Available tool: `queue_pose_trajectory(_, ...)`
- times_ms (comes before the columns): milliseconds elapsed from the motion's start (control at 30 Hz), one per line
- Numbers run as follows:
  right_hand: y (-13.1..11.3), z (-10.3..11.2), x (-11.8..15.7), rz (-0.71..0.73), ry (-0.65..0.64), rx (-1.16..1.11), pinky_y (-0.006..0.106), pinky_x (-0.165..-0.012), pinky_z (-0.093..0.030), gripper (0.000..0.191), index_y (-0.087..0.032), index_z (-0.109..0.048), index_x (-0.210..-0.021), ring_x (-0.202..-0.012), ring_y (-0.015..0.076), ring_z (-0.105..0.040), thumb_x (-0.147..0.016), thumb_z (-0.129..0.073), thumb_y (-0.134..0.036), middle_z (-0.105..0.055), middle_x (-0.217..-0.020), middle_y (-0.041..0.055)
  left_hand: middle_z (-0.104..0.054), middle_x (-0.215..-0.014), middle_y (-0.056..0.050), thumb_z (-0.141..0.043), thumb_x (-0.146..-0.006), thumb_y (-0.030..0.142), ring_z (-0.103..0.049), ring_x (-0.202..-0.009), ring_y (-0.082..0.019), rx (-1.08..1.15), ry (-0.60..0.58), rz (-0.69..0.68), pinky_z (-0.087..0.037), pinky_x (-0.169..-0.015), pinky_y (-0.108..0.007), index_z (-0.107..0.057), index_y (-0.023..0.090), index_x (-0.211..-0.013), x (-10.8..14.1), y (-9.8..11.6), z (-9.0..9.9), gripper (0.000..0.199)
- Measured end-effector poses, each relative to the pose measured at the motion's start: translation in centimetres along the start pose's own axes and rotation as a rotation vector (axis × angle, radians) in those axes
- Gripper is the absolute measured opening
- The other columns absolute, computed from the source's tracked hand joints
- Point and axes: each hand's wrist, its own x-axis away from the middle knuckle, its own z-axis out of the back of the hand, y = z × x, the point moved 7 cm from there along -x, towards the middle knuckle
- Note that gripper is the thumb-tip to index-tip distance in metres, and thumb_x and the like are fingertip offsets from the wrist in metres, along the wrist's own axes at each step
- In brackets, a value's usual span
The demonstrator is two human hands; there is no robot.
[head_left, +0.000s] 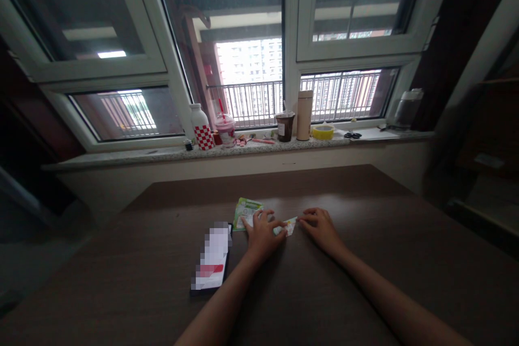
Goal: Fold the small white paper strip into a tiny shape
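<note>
My left hand (264, 235) is palm down on the brown table, its thumb and index finger closed on the left end of a small printed piece (291, 225), white and green, which looks like paper or a sticker. Its outer fingers are spread over a green-and-white packet (248, 208) lying flat, covering part of it. From the other side, my right hand (322, 227) pinches the piece's upper right corner between thumb and fingertips. What is printed on the piece is too small to read. Left of my left forearm lies a phone (214, 254), its screen lit and blurred out.
The dark brown table (133, 259) reaches to a wall under a window. Along the stone sill (162, 154) stand a checkered bottle (203, 132), a pink drink cup (225, 131), a dark drink cup (285, 127), a beige flask (304, 116), yellow tape (323, 132) and scissors (352, 135).
</note>
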Motion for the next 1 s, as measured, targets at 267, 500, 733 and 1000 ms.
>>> queue_pose_trajectory(267,-0.9,0.1,0.4,0.052,-0.078,0.037,0.037,-0.100,-0.039,0.013,-0.033,-0.077,-0.088,-0.113,0.0224,-0.049,-0.082,-0.065,-0.033,-0.062,-0.114,0.0046,-0.050,-0.140,0.002,-0.064,-0.079,0.053,-0.027,-0.136,-0.033,0.044,-0.006,0.004,0.004,-0.106,-0.074,-0.072,0.043,-0.098,0.0,-0.2,0.2,0.023)
queue_pose_trajectory(500,-1.5,-0.3,0.6,0.097,-0.130,0.065,0.042,-0.106,-0.032,0.013,-0.033,-0.077,-0.086,-0.121,0.0258,-0.042,-0.082,-0.065,-0.035,-0.057,-0.124,0.0057,-0.049,-0.140,0.004,-0.061,-0.080,0.055,-0.028,-0.136,-0.035,0.002,0.013,-0.009,0.004,-0.105,-0.075,-0.070,0.048,-0.101,0.0,-0.3,0.2,0.024)
queue_pose_trajectory(733,-0.6,-0.2,0.1,0.043,-0.041,0.076,0.042,-0.104,-0.037,0.017,-0.033,-0.077,-0.092,-0.120,0.0280,-0.041,-0.084,-0.062,-0.035,-0.056,-0.121,0.0077,-0.050,-0.140,0.004,-0.061,-0.079,0.056,-0.027,-0.137,-0.034,0.012,-0.009,-0.011,0.004,-0.104,-0.076,-0.070,0.048,-0.100,-0.1,-0.3,0.1,0.023)
queue_pose_trajectory(1000,-0.3,0.1,-0.2,0.032,0.023,0.146,0.042,-0.102,-0.039,0.023,-0.033,-0.076,-0.098,-0.116,0.0291,-0.043,-0.088,-0.056,-0.038,-0.053,-0.117,0.0112,-0.050,-0.140,0.003,-0.062,-0.080,0.054,-0.028,-0.137,-0.035,0.010,-0.018,-0.010,0.004,-0.103,-0.077,-0.071,0.048,-0.098,-0.1,-0.1,0.2,0.021)
